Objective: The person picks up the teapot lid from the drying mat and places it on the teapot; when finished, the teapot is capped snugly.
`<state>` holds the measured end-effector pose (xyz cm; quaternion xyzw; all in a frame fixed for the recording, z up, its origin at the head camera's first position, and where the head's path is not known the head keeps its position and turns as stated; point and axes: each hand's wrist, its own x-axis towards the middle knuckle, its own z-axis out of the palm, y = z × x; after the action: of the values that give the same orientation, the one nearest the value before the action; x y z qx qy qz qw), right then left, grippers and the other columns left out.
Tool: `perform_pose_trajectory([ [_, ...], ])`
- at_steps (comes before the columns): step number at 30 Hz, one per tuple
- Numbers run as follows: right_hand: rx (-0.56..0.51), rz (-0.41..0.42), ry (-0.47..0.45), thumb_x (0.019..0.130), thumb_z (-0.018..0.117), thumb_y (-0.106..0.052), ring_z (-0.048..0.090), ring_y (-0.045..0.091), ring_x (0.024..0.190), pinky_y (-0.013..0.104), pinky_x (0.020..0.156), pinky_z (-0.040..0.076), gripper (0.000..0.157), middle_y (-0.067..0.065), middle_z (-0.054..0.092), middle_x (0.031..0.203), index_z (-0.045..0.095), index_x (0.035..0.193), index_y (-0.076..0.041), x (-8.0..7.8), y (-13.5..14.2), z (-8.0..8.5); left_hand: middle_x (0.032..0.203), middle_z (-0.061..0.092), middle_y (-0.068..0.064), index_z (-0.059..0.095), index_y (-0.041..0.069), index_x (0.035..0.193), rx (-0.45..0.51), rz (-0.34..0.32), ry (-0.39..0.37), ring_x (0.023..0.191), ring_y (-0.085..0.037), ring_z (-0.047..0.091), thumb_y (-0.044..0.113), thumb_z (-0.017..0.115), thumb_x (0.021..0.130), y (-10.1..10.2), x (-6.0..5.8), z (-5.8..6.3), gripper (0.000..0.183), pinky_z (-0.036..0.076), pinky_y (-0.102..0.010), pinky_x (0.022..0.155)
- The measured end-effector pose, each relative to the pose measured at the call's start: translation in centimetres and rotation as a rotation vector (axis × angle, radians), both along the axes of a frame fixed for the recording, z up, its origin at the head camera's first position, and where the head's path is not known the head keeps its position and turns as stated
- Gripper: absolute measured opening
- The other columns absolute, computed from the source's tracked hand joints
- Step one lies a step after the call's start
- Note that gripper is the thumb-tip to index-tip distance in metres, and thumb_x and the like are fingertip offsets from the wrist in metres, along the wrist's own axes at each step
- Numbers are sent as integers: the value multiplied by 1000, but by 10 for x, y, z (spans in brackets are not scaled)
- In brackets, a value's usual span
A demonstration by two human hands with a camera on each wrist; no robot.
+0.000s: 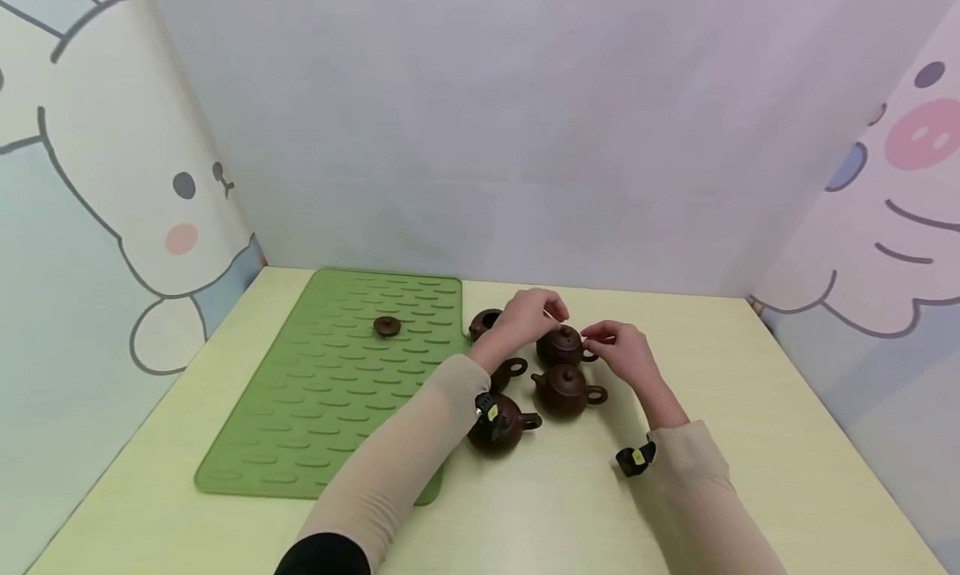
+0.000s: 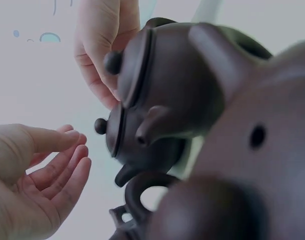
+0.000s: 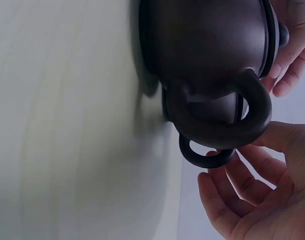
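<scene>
My left hand [image 1: 531, 315] hovers at the upper left of the far brown teapot [image 1: 555, 347], its fingers loosely bent with nothing between them. In the left wrist view, a gap separates its fingertips from that teapot's knobbed lid [image 2: 113, 132]. My right hand [image 1: 621, 352] is at the same teapot's handle side. Its fingers reach the small loop handle [image 3: 207, 159] in the right wrist view, where a nearer handle hides the thumb tip. A second lidded teapot [image 1: 564, 394] stands just in front.
A lidless teapot [image 1: 480, 322] and another teapot [image 1: 501, 377] are partly behind my left arm. A round teapot [image 1: 495, 437] stands nearest me. One loose lid [image 1: 387, 326] lies on the green mat [image 1: 300, 442] at left. Printed walls surround the pale table [image 1: 750, 442].
</scene>
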<state>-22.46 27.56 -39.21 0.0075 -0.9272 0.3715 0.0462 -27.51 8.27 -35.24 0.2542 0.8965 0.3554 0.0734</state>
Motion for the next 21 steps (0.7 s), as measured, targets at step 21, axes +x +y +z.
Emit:
perform_pose_trajectory([
  [21, 10, 47, -8, 95, 65, -18, 66, 36, 110, 44, 89, 56, 25, 19, 72, 114, 71, 113, -1, -28, -20, 25, 103, 73, -3, 71, 14, 100, 63, 99, 41, 99, -19, 68, 12, 67, 94, -49, -17, 12, 7, 56, -32, 83],
])
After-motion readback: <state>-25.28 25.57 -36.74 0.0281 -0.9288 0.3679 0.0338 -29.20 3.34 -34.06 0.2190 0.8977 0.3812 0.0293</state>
